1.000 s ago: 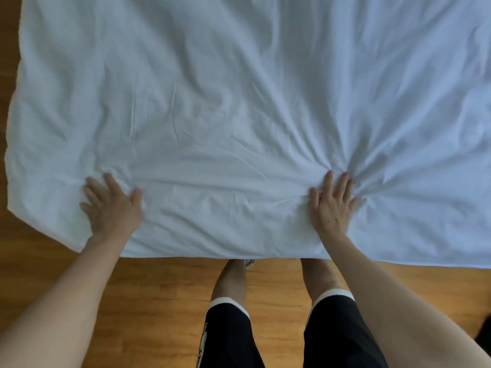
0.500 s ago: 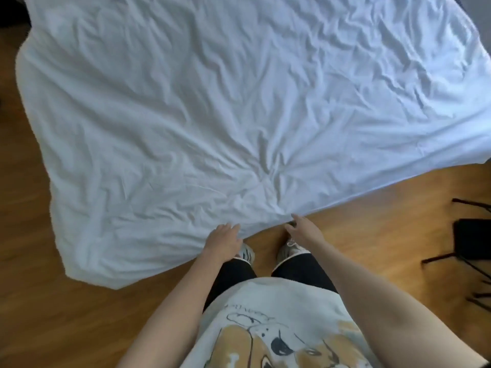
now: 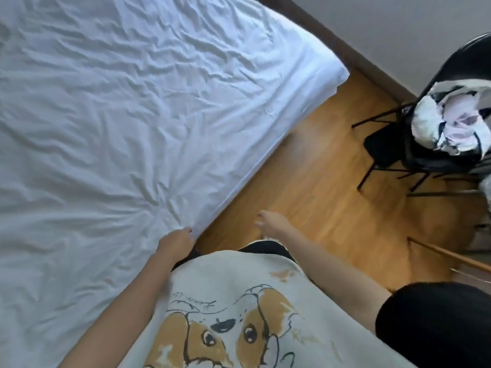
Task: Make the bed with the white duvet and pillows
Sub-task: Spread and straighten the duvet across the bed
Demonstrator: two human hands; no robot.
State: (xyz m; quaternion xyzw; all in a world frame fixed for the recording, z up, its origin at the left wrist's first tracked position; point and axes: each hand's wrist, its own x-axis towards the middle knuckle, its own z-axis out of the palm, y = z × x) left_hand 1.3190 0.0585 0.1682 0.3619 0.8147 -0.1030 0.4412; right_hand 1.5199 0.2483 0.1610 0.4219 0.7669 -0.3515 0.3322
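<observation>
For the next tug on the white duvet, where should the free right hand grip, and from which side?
Judging by its pose, the hanging side edge of the white duvet, beside the left hand already at it. The right hand comes from the floor side, since that edge drapes free there.

One white duvet (image 3: 119, 128), two hands, left hand (image 3: 175, 244), right hand (image 3: 271, 223), one black chair (image 3: 425, 144)

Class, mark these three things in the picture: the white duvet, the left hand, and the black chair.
white duvet (image 3: 111, 134): head view, on the wrinkled top surface.
left hand (image 3: 176, 244): head view, on the back of the hand at the duvet's edge.
black chair (image 3: 382, 144): head view, on the dark seat.
</observation>
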